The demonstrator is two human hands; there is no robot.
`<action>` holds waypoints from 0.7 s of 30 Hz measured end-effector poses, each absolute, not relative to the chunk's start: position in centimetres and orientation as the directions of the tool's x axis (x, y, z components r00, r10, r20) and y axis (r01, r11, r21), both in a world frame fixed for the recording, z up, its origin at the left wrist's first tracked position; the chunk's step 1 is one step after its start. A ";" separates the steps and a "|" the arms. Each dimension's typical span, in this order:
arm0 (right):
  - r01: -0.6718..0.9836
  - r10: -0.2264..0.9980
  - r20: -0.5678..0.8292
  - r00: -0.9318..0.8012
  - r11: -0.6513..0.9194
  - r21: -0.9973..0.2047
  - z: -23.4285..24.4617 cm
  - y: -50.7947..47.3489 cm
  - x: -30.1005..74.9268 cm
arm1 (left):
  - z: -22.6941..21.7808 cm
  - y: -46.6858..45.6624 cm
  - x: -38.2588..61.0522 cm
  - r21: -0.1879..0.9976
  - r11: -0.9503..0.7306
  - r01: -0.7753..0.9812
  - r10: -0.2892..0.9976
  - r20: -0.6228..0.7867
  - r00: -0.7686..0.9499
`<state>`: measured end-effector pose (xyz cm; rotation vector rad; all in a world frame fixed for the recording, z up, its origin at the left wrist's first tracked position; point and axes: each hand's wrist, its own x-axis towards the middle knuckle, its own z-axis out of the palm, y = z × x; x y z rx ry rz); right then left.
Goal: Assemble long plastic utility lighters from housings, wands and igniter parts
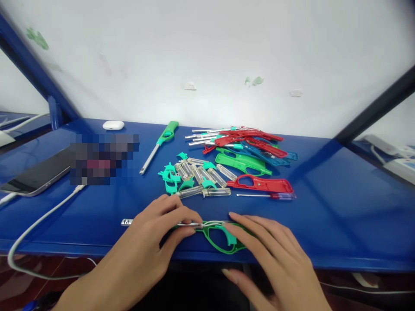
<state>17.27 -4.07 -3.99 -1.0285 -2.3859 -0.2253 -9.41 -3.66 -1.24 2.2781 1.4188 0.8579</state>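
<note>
Left hand: the left hand [152, 242] is low in the frame, left of centre, thumb and forefinger pinched onto the metal tube [127, 222] where it meets the shell.
Right hand: the right hand [275, 259] lies flat, fingers stretched out and pressing on the shell's rear end, gripping nothing.
Green shell: the green lighter shell [223, 246] sits at the near edge of the blue table [340, 216], bottom centre, between both hands.
Mid-frame: clear tanks and teal triggers [194, 177], a red shell [262, 185] and a screwdriver [269, 196].
Upper middle: a finished green lighter [162, 142].
</note>
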 end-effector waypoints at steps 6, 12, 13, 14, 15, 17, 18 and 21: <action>0.729 0.677 0.553 -0.485 0.662 -0.171 -3.6 -4.1 17.1 | -1.4 -3.9 -9.6 0.404 -0.542 0.737 0.840 0.251 0.481; 0.762 0.700 0.534 -0.474 0.630 -0.151 -3.0 -3.6 17.2 | -1.7 -3.8 -9.5 0.391 -0.567 0.725 0.824 0.277 0.495; 0.766 0.712 0.523 -0.468 0.622 -0.161 -2.9 -3.5 17.2 | -1.7 -3.8 -9.4 0.394 -0.572 0.720 0.821 0.282 0.497; 0.768 0.721 0.517 -0.460 0.616 -0.177 -2.8 -3.3 17.2 | -1.7 -3.8 -9.4 0.396 -0.577 0.714 0.817 0.284 0.502; 0.764 0.729 0.514 -0.452 0.614 -0.198 -2.8 -3.1 17.2 | -1.7 -3.7 -9.4 0.398 -0.581 0.710 0.814 0.287 0.505; 0.741 0.739 0.520 -0.428 0.617 -0.266 -2.9 -2.9 17.2 | -1.7 -3.8 -9.3 0.398 -0.589 0.703 0.808 0.295 0.510; 0.721 0.744 0.526 -0.411 0.619 -0.311 -3.0 -2.9 17.1 | -1.7 -3.8 -9.3 0.398 -0.592 0.701 0.806 0.298 0.512; 0.660 0.764 0.542 -0.349 0.611 -0.437 -3.5 -3.0 16.9 | -1.7 -3.8 -9.3 0.395 -0.602 0.694 0.798 0.309 0.517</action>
